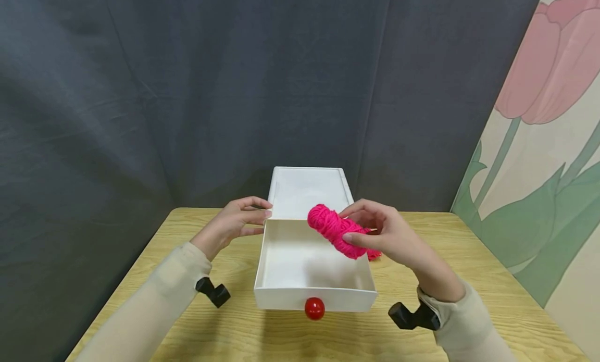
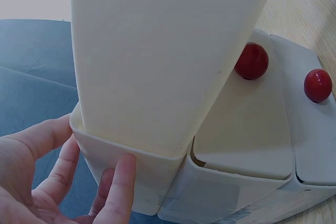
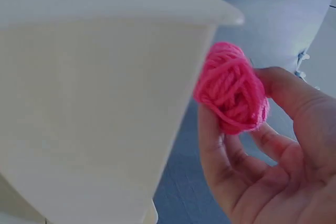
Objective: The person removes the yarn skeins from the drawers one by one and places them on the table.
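My right hand [image 1: 394, 239] pinches a skein of bright pink yarn [image 1: 335, 229] between thumb and fingers. It holds the skein above the right side of a pulled-out white drawer [image 1: 278, 299], whose inside shows bare. A red round knob [image 1: 314, 308] sits on the drawer's front. Behind it stands the white drawer cabinet [image 1: 307, 187]. My left hand [image 1: 229, 224] rests its fingertips on the cabinet's left side near the front edge, fingers spread and fairly straight. The left wrist view shows those fingers [image 2: 122, 187] against the cabinet wall.
Below the pulled-out drawer, the left wrist view shows two closed drawers with red knobs [image 2: 252, 61]. The cabinet stands on a light wooden table [image 1: 422, 341]. A dark curtain [image 1: 244, 91] hangs behind, and a tulip-painted wall [image 1: 539, 143] stands at the right.
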`<state>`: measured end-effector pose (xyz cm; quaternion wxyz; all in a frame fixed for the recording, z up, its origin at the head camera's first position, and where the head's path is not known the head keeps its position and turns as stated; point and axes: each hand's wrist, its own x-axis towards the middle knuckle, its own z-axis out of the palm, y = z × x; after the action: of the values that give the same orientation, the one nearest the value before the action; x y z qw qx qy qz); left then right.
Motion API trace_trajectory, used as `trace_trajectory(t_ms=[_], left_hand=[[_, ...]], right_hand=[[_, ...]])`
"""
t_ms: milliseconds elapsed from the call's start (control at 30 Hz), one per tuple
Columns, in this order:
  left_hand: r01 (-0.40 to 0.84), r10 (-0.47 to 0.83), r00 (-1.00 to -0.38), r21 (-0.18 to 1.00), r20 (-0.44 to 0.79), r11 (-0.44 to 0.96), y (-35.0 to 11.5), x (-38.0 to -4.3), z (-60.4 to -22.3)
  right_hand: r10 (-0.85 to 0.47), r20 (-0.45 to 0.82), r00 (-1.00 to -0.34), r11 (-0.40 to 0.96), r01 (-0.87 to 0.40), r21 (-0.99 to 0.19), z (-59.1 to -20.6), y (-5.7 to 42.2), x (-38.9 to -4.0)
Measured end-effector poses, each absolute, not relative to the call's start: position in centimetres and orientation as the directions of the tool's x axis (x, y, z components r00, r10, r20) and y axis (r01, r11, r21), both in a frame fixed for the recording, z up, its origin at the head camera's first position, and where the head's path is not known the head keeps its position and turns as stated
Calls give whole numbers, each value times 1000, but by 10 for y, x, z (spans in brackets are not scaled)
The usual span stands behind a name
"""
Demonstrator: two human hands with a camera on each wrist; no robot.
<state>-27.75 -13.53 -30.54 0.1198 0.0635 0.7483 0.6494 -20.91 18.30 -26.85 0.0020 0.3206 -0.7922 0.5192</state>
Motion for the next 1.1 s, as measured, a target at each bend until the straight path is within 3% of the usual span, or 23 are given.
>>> trace_trajectory(t_ms=[467, 767, 967, 1100], left_hand=[[-58, 259, -961, 989, -93, 139, -138, -279, -306], [-56, 261, -961, 989, -90, 135, -139, -279, -307], [-51, 265, -961, 990, -85, 132, -139, -279, -308], [-43, 269, -960, 989, -80, 139, -139, -279, -308]], right_hand=[[-217, 494, -842, 185, -532, -826, -276, 208, -211], [-16, 479, -878, 137, -476, -868, -288, 224, -228], [86, 418, -904, 239, -389, -890, -303, 234, -242], [136, 374, -917, 217, -341, -915, -316, 240, -253]])
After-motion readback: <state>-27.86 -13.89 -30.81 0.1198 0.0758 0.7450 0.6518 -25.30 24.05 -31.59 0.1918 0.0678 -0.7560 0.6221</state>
